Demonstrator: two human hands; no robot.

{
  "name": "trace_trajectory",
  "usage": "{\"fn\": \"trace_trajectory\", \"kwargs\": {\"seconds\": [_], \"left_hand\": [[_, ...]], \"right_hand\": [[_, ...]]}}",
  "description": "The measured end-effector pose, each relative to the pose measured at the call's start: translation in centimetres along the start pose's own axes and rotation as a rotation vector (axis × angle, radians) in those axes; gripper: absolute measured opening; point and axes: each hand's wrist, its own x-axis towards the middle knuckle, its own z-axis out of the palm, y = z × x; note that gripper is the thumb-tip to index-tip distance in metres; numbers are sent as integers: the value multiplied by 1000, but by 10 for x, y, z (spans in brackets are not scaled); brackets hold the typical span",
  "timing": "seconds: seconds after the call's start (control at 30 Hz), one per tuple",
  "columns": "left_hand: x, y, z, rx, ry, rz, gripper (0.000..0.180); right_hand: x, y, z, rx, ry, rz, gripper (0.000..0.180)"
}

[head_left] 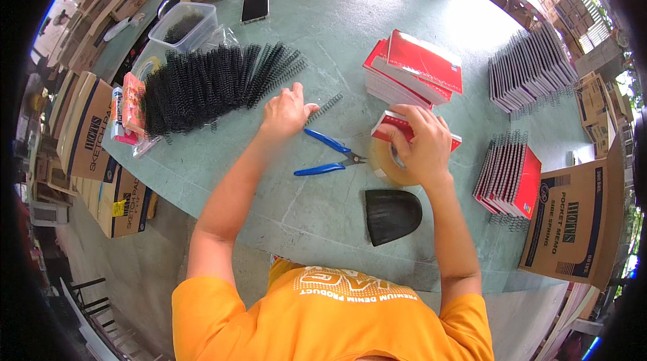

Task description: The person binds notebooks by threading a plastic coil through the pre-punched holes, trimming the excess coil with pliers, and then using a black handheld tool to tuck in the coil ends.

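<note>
One view only, from a head-worn fisheye camera looking steeply down on the table from above its near edge. It sits close: the wearer's orange shirt fills the lower edge, and both forearms run up into the middle. The far edge bends along the top rim, with boxes at the sides.

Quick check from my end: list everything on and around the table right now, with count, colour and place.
single spiral coil: one, black, by the left hand
notepad: one, red cover, under the right hand
tape roll: one, clear-tan, under the right hand
pliers: one, blue handles, between the hands
coil pile: many, black, table left
notepad stack: several, red, table centre
bound pads: a row, red, table right
plastic tub: one, clear, far left
phone: one, black, far side
left hand: on the coil
right hand: on the notepad
</note>
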Motion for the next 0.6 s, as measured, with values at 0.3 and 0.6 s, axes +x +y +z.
{"fn": "trace_trajectory", "kwargs": {"seconds": [0.3, 0.6], "left_hand": [[-46, -26, -43, -88, -78, 222, 28], [-53, 1, -85, -814, 65, 141, 17]], "right_hand": [[1, 4, -11, 55, -101, 79, 15], [6, -5, -12, 128, -149, 149, 12]]}}
